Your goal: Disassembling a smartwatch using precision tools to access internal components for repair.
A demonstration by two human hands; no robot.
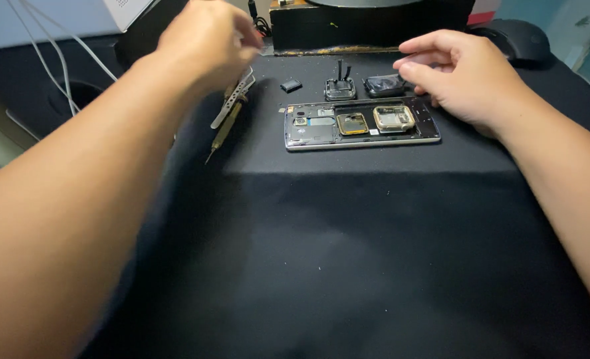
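An opened phone frame point(361, 133) lies flat on the black mat point(348, 252), its inner boards and two gold-coloured shields showing. Behind it sit a small black chip point(291, 85), a black part with two upright prongs point(340, 86) and a dark rounded module point(382, 85). My right hand point(464, 76) hovers at the frame's right end, fingers stretched toward the rounded module and holding nothing. My left hand point(205, 40) is raised at the upper left with fingertips pinched together; nothing shows between them. Metal tweezers point(235, 100) and a thin screwdriver point(223, 133) lie just below it.
A black box point(368, 26) stands along the mat's back edge. A dark computer mouse point(517, 36) rests at the far right. White cables point(42, 56) and a white device point(55, 16) are at the upper left.
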